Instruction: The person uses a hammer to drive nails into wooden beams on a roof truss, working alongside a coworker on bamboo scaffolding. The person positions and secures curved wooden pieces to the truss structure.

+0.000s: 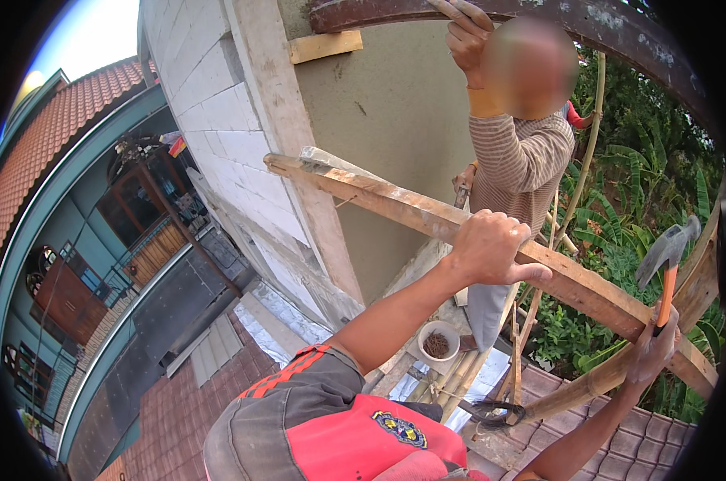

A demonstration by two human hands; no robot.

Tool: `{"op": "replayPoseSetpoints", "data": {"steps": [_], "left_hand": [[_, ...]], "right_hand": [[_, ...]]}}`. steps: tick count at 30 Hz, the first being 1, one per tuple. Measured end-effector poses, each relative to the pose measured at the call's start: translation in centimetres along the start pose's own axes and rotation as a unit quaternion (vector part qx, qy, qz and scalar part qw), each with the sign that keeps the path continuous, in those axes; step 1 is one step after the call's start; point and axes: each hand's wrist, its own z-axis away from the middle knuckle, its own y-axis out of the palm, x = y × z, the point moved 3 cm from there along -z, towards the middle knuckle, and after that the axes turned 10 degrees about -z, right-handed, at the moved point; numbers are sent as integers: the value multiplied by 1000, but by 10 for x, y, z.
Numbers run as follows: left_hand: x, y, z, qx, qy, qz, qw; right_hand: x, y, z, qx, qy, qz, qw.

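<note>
A long wooden beam [411, 207] slants across the view, from the block wall down to the lower right. My left hand [491, 247] is closed over the middle of it, thumb toward the right. Near the beam's lower right end, my right hand [654, 346] grips a claw hammer [667, 272] by its orange and black handle, head up. That hand also appears to rest against the beam; its fingers are partly hidden. A co-worker [515, 152] in a striped top stands beyond the beam, one hand raised to a dark curved beam [595, 28] overhead, the other low near a tool.
A white bucket [438, 345] of nails stands on the bamboo scaffold below my left arm. Bamboo poles [579, 393] and tiled roofs [635, 441] lie beneath. A white block wall [234, 120] rises on the left, with a house [82, 256] beyond; plants [619, 184] fill the right.
</note>
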Motion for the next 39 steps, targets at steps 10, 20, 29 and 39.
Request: {"op": "replayPoseSetpoints", "data": {"steps": [10, 20, 29, 39], "left_hand": [[0, -2, 0, 20, -9, -3, 1000], [1, -2, 0, -3, -5, -10, 1000], [-1, 5, -3, 17, 3, -25, 1000], [-1, 2, -3, 4, 1, -38, 999]], "right_hand": [[0, 2, 1, 3, 17, 2, 1000], [-2, 4, 2, 7, 3, -7, 1000], [0, -1, -1, -3, 20, 11, 1000], [17, -1, -4, -17, 17, 7, 1000]]}}
